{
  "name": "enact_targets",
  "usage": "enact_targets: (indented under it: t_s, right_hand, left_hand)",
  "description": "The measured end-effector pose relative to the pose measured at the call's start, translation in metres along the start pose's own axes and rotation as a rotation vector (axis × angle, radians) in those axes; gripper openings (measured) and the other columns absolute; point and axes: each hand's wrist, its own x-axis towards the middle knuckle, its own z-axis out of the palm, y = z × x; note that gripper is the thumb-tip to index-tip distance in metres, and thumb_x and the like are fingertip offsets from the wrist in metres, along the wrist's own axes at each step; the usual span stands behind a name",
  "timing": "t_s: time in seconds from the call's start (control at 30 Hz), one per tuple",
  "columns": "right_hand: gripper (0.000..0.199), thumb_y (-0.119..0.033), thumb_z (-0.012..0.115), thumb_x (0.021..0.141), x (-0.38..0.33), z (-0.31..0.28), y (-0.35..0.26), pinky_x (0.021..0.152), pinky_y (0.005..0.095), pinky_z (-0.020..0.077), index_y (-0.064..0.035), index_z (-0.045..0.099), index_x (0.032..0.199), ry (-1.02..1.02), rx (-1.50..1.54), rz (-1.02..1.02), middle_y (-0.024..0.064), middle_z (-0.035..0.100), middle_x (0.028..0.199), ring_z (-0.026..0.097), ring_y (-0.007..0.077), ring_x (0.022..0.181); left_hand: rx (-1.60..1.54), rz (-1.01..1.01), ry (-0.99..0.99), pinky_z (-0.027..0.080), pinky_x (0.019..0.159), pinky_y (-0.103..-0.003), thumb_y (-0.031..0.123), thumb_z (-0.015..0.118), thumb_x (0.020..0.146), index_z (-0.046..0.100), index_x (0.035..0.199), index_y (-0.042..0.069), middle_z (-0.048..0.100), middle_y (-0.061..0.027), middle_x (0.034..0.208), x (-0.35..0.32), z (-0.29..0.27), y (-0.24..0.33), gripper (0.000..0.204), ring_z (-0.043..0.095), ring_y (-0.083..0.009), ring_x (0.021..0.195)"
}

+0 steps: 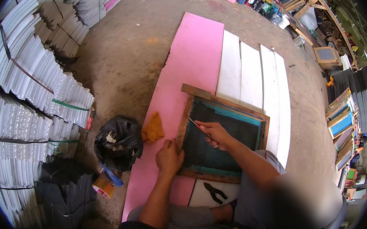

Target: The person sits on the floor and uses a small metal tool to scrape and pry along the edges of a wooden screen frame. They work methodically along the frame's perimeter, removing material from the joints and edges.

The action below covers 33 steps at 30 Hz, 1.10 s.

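we have the wooden-framed screen with dark teal mesh [222,135] lying on the long pink foam board [181,84]. our left hand [169,157] clamps its left rail; our right hand [213,134] is closed around a thin red-handled tool [193,122] at that rail's inner edge. we judge the work mid-way; black pliers [215,192] lie unused.

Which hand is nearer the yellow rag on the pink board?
Left. The left hand grips the frame's left edge just below the yellow rag; the right hand works farther right over the mesh.
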Motion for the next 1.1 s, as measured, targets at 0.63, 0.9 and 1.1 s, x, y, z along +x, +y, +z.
enact_targets:
  t_s: [0.63, 0.9, 1.1]
  right_hand:
    - [0.042, -0.035, 0.052, 0.104, -0.059, 0.035, 0.012, 0.090, 0.0519, 0.0550, -0.0253, 0.059, 0.144, 0.229, -0.770, -0.380, 0.0185, 0.075, 0.105, 0.071, 0.0413, 0.098]
    - [0.041, -0.036, 0.048, 0.106, -0.050, 0.032, 0.027, 0.085, 0.0548, 0.0551, -0.0315, 0.058, 0.146, 0.320, -0.935, -0.421, 0.0198, 0.074, 0.101, 0.072, 0.0417, 0.093]
    - [0.037, -0.032, 0.056, 0.103, -0.039, 0.033, 0.025, 0.088, 0.0474, 0.0554, -0.0275, 0.064, 0.139, 0.397, -0.879, -0.391, 0.0115, 0.076, 0.108, 0.071, 0.0390, 0.100]
  left_hand:
    - [0.257, -0.109, -0.343, 0.057, 0.078, -0.048, 0.043, 0.082, 0.076, 0.069, 0.117, 0.010, 0.069, -0.0133, 0.110, -0.034, -0.048, 0.019, 0.055, 0.072, -0.0329, 0.092]
    - [0.109, -0.072, -0.025, 0.058, 0.077, -0.046, 0.050, 0.079, 0.082, 0.057, 0.135, 0.006, 0.066, -0.0140, 0.115, -0.013, -0.009, 0.021, 0.073, 0.071, -0.0332, 0.097]
    - [0.035, -0.010, 0.065, 0.058, 0.078, -0.046, 0.040, 0.077, 0.087, 0.057, 0.135, 0.006, 0.063, -0.0153, 0.118, -0.003, 0.008, 0.017, 0.062, 0.069, -0.0337, 0.099]
